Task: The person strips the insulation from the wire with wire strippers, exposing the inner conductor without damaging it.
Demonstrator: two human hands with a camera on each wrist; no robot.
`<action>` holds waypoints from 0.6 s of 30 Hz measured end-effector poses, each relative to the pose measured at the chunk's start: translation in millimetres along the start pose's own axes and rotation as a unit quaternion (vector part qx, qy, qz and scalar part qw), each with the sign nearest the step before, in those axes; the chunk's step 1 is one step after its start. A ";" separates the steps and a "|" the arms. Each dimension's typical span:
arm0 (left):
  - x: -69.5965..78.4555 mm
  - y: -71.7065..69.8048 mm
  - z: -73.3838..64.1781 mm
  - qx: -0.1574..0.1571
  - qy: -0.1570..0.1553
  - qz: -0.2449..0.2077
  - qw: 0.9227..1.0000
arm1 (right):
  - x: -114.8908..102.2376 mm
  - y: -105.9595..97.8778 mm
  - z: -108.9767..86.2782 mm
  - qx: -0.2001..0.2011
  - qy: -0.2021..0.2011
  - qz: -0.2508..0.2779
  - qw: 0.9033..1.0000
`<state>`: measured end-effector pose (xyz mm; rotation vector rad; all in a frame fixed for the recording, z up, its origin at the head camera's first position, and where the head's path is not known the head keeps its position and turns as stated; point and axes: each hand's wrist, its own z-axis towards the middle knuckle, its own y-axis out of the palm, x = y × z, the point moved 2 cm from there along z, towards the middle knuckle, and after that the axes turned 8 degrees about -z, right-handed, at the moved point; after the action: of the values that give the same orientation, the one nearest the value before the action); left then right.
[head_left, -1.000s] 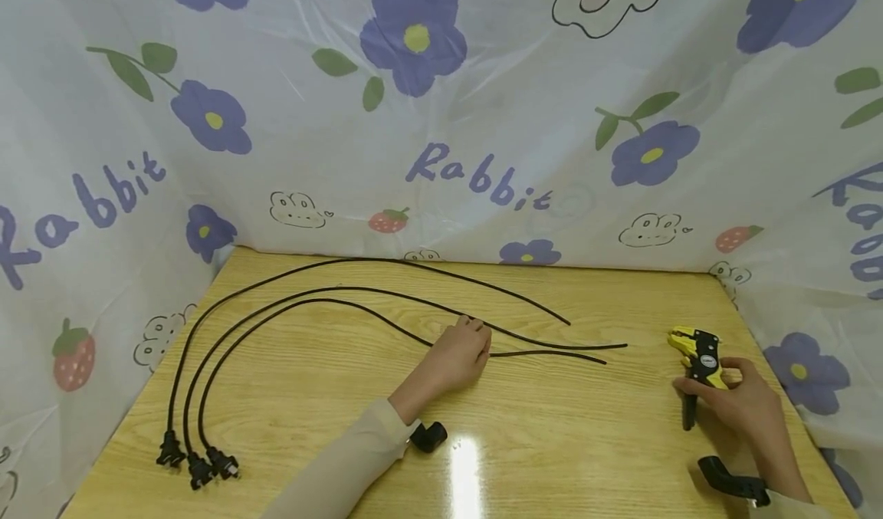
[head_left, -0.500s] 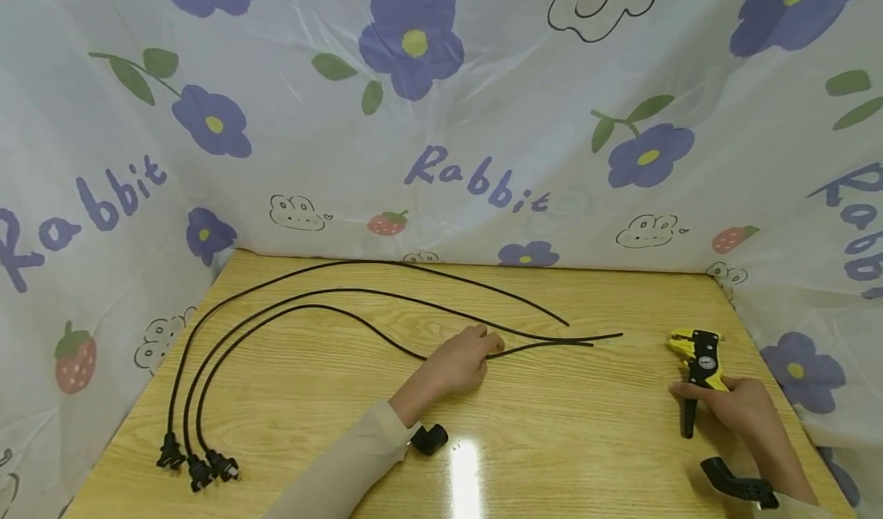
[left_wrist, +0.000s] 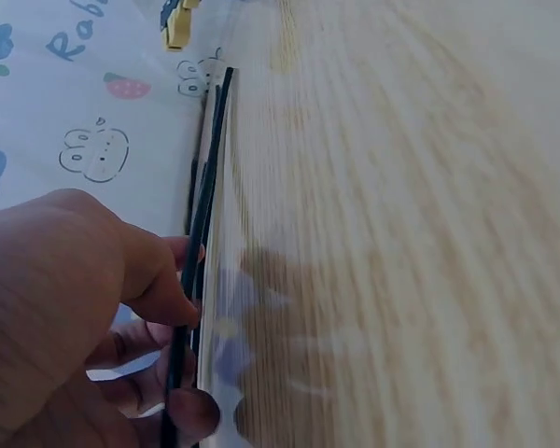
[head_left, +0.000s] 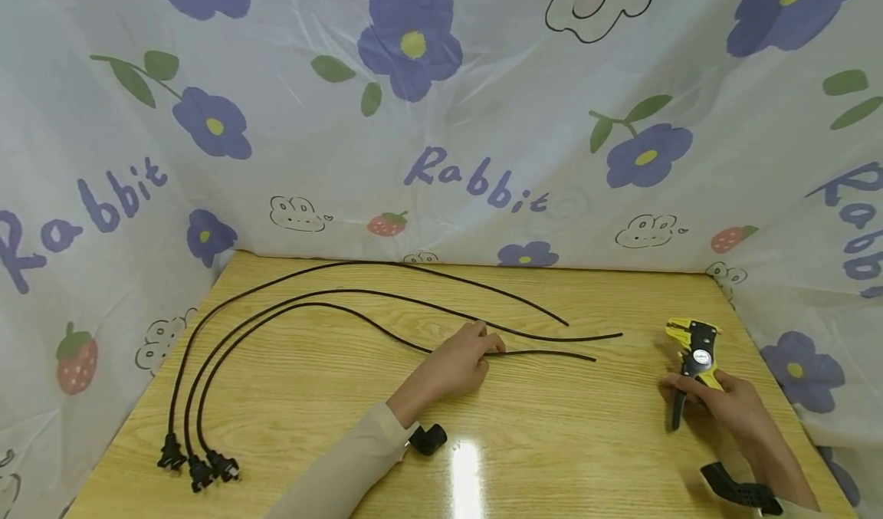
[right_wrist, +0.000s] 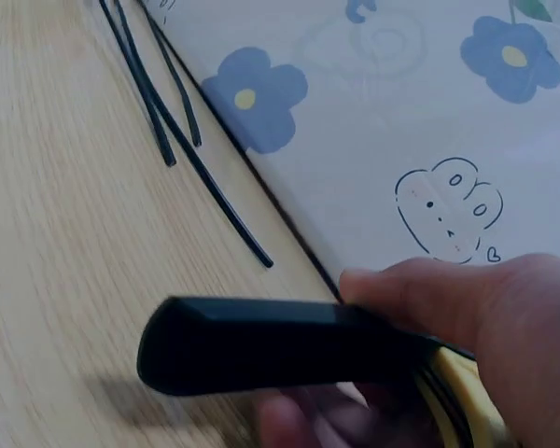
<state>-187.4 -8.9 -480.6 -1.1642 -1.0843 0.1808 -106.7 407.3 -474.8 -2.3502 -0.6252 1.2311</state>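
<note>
In the head view my left hand [head_left: 455, 362] pinches the nearest black power cord [head_left: 545, 352] partway along, its free end pointing right. The left wrist view shows this cord [left_wrist: 203, 210] running between thumb and fingers. On the right, my right hand [head_left: 734, 408] grips a yellow-and-black wire stripper [head_left: 700, 356] by its handles, its yellow head toward the back. From the right wrist, the stripper's black handle [right_wrist: 252, 345] fills the foreground. Beyond the left hand lie the middle cord [head_left: 407, 296] and the farthest cord [head_left: 476, 282].
Black plugs [head_left: 200, 471] on the cords cluster at the front left of the wooden table [head_left: 552, 442]. A floral curtain [head_left: 331, 159] borders the table at the back and both sides. Light glares off the table's front middle.
The near cord's free end has swung toward the back, then forward again. The middle cord's end has shifted slightly back. My right hand has tilted the wire stripper, its handle swinging left.
</note>
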 end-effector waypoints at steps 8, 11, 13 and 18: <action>0.1 -0.1 -2.3 0.025 0.005 -0.036 0.999 | -8.2 11.8 -2.5 -0.091 -0.113 0.137 0.980; 0.8 -1.7 -3.5 0.049 0.009 -0.038 0.998 | -11.4 15.0 -4.5 -0.112 -0.143 0.159 0.970; 1.0 -3.0 -3.9 0.064 0.012 -0.036 0.997 | -13.9 17.0 -6.2 -0.119 -0.164 0.169 0.964; 1.7 -6.6 -4.3 0.092 0.015 -0.036 0.995 | -23.3 21.5 -10.1 -0.104 -0.206 0.162 0.960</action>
<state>-185.9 -13.5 -474.2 -0.9598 -1.0579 0.2018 -106.0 375.2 -466.1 -2.4497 -0.5274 1.9184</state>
